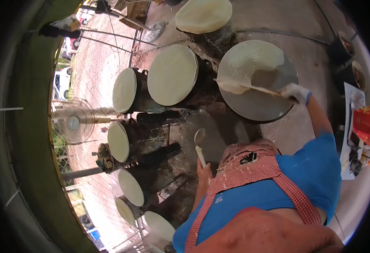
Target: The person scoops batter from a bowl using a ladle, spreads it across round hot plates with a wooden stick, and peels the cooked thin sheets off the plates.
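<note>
My right hand (295, 93), in a white glove, is closed round a long wooden spreader (258, 88). The spreader reaches across a large round griddle (256, 107), and its far end is coated in pale batter. A pale layer of batter (254, 57) covers the griddle's far side in a curved patch, while grey plate shows nearer to me. Lower down, close to my apron (246, 173), my left hand (204, 172) grips the pale handle of a ladle (199, 137), bowl end up. Part of that hand is hidden.
Several drum-like stoves bear round pale sheets, including a large one (172, 75) and a far one (204, 16). A fan (73, 122) stands by the netting at left. Dark buckets (343, 48) and a white table (347, 139) are at right.
</note>
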Tool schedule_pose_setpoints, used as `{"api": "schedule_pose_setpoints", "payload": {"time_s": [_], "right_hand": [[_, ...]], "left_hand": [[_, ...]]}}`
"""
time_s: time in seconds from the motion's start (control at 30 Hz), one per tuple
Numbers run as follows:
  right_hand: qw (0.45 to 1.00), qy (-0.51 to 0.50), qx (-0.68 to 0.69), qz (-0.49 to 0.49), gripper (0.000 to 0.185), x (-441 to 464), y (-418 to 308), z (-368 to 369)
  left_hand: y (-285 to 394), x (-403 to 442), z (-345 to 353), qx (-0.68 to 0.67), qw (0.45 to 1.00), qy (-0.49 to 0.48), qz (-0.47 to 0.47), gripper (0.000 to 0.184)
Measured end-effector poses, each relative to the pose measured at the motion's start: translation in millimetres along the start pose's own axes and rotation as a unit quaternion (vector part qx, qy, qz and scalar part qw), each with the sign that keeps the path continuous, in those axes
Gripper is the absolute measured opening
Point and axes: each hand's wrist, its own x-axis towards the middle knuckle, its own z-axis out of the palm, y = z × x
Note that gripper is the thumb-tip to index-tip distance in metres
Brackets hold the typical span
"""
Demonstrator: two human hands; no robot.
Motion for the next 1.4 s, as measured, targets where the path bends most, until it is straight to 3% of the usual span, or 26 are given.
{"api": "schedule_pose_setpoints", "payload": {"time_s": [0.07, 0.13, 0.23, 0.27, 0.33, 0.37, 0.47, 0.53, 0.6, 0.63, 0.7, 0.77, 0.87, 0.93, 0.97, 1.0, 1.03, 1.07, 1.1, 1.17, 1.23, 1.27, 1.3, 1.33, 1.37, 1.4], "right_hand": [[0.999, 0.006, -0.042, 0.023, 0.032, -7, 3, -14], [0.995, 0.064, -0.018, -0.075, 0.035, 12, 21, -32], [0.979, 0.123, 0.064, -0.148, 0.031, 21, -43, -15], [0.979, 0.124, 0.071, -0.143, 0.031, 20, -52, -15], [0.998, 0.003, 0.01, -0.056, 0.037, 27, -57, -6], [0.992, -0.048, -0.071, -0.09, 0.038, 28, -44, -11], [0.997, -0.029, -0.075, 0.017, 0.035, -20, -9, -22], [0.995, -0.018, -0.092, 0.044, 0.033, -21, -8, -33], [0.979, 0.019, -0.191, -0.072, 0.03, -9, -11, -42], [0.973, 0.075, -0.213, -0.036, 0.029, -7, -48, -16], [0.986, 0.067, -0.023, -0.149, 0.028, 26, -52, -9], [0.992, 0.007, -0.117, -0.045, 0.029, 30, -64, 6], [0.987, -0.01, -0.161, -0.005, 0.029, -5, -26, -7], [0.964, 0.071, -0.246, 0.075, 0.019, -68, 2, -15], [0.971, 0.042, -0.231, -0.034, 0.021, -93, 49, -26], [0.912, -0.016, -0.347, -0.219, 0.014, -110, 132, -70], [0.803, -0.028, -0.436, -0.406, 0.011, -127, 212, -113], [0.943, 0.05, -0.264, -0.195, 0.018, -179, 228, -82], [0.982, 0.186, -0.004, -0.03, 0.027, -213, 232, -13], [0.938, 0.312, 0.149, -0.039, 0.047, -227, 232, 87], [0.913, 0.403, 0.063, 0.011, 0.035, -202, 154, 202], [0.892, 0.426, 0.149, -0.028, 0.028, -164, 163, 238], [0.871, 0.475, 0.016, -0.125, 0.026, -117, 181, 264], [0.877, 0.443, 0.099, -0.16, 0.03, -103, 126, 308], [0.845, 0.493, -0.037, -0.205, 0.03, -68, 127, 324], [0.832, 0.498, -0.203, -0.137, 0.029, -48, 125, 326]], "left_hand": [[4, -1, -1, 0.008, 1.0, 0.008, -0.021, 0.066], [-8, 1, -6, 0.009, 1.0, 0.021, -0.016, 0.067], [-11, -2, -9, 0.01, 0.999, 0.029, -0.01, 0.067], [-13, -4, -8, -0.009, 1.0, 0.02, -0.001, 0.067], [-13, -9, -17, -0.016, 1.0, 0.022, 0.003, 0.067], [-16, -6, -16, -0.003, 1.0, 0.019, 0.008, 0.068], [-27, -7, -12, 0.001, 1.0, 0.027, 0.015, 0.068], [-17, -12, -7, 0.005, 0.997, 0.058, -0.043, 0.067], [-19, -18, -9, -0.022, 0.998, 0.051, -0.038, 0.066], [-19, -20, -11, -0.041, 0.998, 0.038, -0.031, 0.066], [-10, -27, -8, -0.019, 0.999, 0.037, -0.032, 0.065], [-11, -26, -15, -0.009, 0.999, 0.051, -0.011, 0.064], [-4, -29, -29, -0.017, 0.999, 0.038, -0.018, 0.064], [-4, -22, -42, -0.033, 0.998, 0.021, -0.057, 0.064], [-4, -15, -50, -0.046, 0.995, 0.01, -0.089, 0.064], [-5, -9, -58, -0.055, 0.994, 0.003, -0.093, 0.064], [-5, -4, -67, -0.044, 0.995, -0.038, -0.076, 0.064], [-6, 3, -77, -0.029, 0.995, -0.08, -0.058, 0.065], [-4, 13, -86, -0.028, 0.994, -0.091, -0.062, 0.065], [-11, 26, -90, 0.056, 0.991, -0.057, -0.109, 0.065], [-10, 35, -109, -0.075, 0.973, -0.107, -0.19, 0.062], [-7, 33, -112, -0.083, 0.973, -0.124, -0.176, 0.06], [-5, 27, -117, -0.09, 0.973, -0.136, -0.161, 0.059], [-3, 28, -122, -0.099, 0.973, -0.137, -0.16, 0.059], [0, 30, -127, -0.142, 0.958, -0.18, -0.171, 0.059], [3, 29, -136, -0.178, 0.942, -0.219, -0.182, 0.059]]}}
